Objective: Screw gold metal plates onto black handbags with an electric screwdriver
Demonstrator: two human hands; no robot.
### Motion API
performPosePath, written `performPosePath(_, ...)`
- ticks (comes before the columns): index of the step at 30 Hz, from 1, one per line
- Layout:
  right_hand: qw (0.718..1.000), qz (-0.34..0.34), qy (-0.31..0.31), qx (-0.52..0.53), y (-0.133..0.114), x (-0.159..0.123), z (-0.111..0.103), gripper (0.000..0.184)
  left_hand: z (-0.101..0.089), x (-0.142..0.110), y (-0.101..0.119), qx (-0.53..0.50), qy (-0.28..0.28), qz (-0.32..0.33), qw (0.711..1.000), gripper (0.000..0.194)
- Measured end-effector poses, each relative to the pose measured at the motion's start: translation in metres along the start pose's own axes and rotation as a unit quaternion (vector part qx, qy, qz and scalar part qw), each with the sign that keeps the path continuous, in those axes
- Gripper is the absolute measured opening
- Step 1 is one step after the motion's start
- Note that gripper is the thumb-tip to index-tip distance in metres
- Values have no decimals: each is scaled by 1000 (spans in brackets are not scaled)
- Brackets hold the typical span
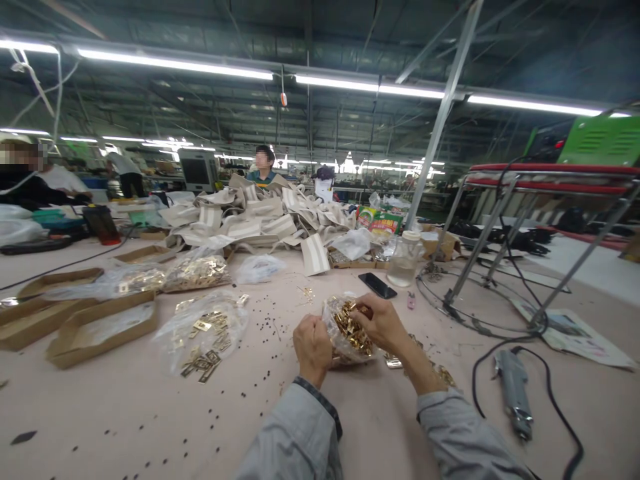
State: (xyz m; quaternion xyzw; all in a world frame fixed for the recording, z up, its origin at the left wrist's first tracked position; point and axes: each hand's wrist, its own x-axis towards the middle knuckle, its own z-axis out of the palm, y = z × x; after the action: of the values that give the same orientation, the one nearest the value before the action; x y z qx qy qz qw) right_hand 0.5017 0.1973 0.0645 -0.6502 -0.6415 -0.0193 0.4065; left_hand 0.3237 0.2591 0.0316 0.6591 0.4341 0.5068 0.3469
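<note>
A clear plastic bag [345,351] full of small gold metal pieces [353,327] stands on the table in front of me, its mouth facing up. My left hand [313,343] is closed in a fist on the bag's left edge. At the right side of the mouth, my right hand [383,323] has its thumb and fingers pinched together over the gold pieces; whatever lies between the fingertips is too small to make out. More gold metal parts [443,375] lie on the table, partly hidden under my right forearm.
To the left lie an opened bag of gold plates [205,333] and cardboard trays [103,330]. A phone [377,285] and a jar [404,260] stand beyond my right hand. An electric screwdriver [514,393] with its cable and a metal stool [550,175] occupy the right. Strap pieces [250,217] are heaped behind.
</note>
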Motion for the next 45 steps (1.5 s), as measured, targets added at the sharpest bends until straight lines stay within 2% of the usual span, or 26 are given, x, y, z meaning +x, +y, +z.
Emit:
performPosePath(4, 995, 96, 11, 10, 14, -5, -46, 21, 0, 1, -1, 3, -2, 4, 1000, 31)
performPosePath(7, 985, 147, -25, -90, 29, -11, -75, 22, 1, 1, -3, -2, 1, 2, 1000, 32)
performPosePath(9, 973, 163, -20, -163, 32, -13, -81, 20, 2, 2, -4, -4, 5, 1, 1000, 32)
performPosePath(10, 971, 162, -8, -177, 31, -14, -80, 20, 2, 2, -5, -5, 6, 2, 1000, 32)
performPosePath(12, 980, 142, 3, -140, 22, -13, -68, 21, 3, 2, -6, -3, 6, 6, 1000, 32)
performPosePath(15, 992, 88, -40, -79, 5, -12, -36, 17, 3, 1, -6, -4, 5, 5, 1000, 32)
performPosePath(18, 985, 58, -64, -147, -4, -11, -8, 25, 3, 1, -5, -7, 6, 2, 1000, 31)
performPosePath(20, 981, 65, -75, -164, -3, -11, 1, 28, 2, 1, -5, -4, 7, 4, 1000, 31)
performPosePath(30, 993, 31, -72, -93, 22, -14, -4, 19, 1, 1, -2, -7, 5, 0, 1000, 32)
performPosePath(32, 991, 21, -89, -99, 25, -15, -8, 19, 1, 0, -2, -10, 2, 1, 1000, 31)
performPosePath(38, 970, -5, -190, -151, 21, -18, -8, 20, 1, 1, -3, -11, 5, 5, 1000, 32)
performPosePath(45, 972, 4, -183, -149, 20, -20, -10, 19, 2, 1, -5, -10, 6, 10, 1000, 34)
